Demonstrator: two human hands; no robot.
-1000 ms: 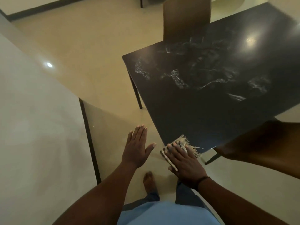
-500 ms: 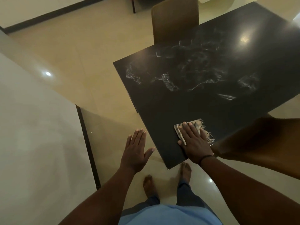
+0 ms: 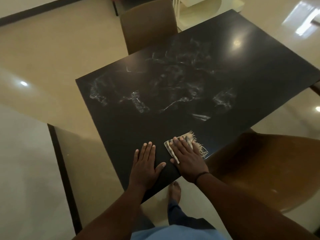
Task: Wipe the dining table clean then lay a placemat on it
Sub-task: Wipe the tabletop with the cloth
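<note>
The dining table (image 3: 251, 70) has a glossy black top marked with whitish smears (image 3: 138, 103) across its middle. Near the table's front corner lies a pale frayed cloth (image 3: 195, 139), and my right hand (image 3: 187, 158) presses flat on it, covering most of it. My left hand (image 3: 147, 163) rests flat on the bare tabletop just left of the cloth, fingers spread, holding nothing. No placemat is in view.
A brown chair (image 3: 149, 25) stands at the table's far side, and another brown chair (image 3: 270, 168) sits close on my right. A pale wall edge with a dark strip (image 3: 60, 163) rises on my left. My bare foot (image 3: 174, 191) shows under the table corner.
My right hand slid the cloth from the table's corner edge onto the top. My left hand moved from hovering over the floor to lying flat on the table. I have stepped closer.
</note>
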